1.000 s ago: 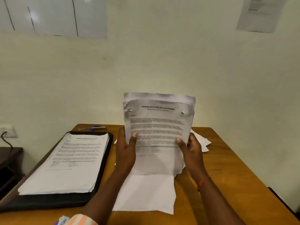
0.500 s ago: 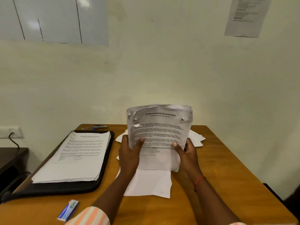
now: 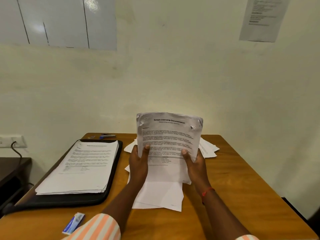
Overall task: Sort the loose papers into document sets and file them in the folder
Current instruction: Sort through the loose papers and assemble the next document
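I hold a printed paper set upright over the middle of the table; its top corners are crumpled. My left hand grips its left edge and my right hand grips its right edge, thumbs on the front. Under it lies a pile of loose white papers, with more sheets spread behind. On the left an open black folder carries a stack of filed pages.
The wooden table stands against a pale wall. A blue stapler lies at its far edge, and a small blue box near the front left. A dark side table with a wall socket and cable is at far left.
The held set has come lower toward the table and its sheets now sit flush, with no back sheet sticking up. The view has tilted so more of the table front shows.
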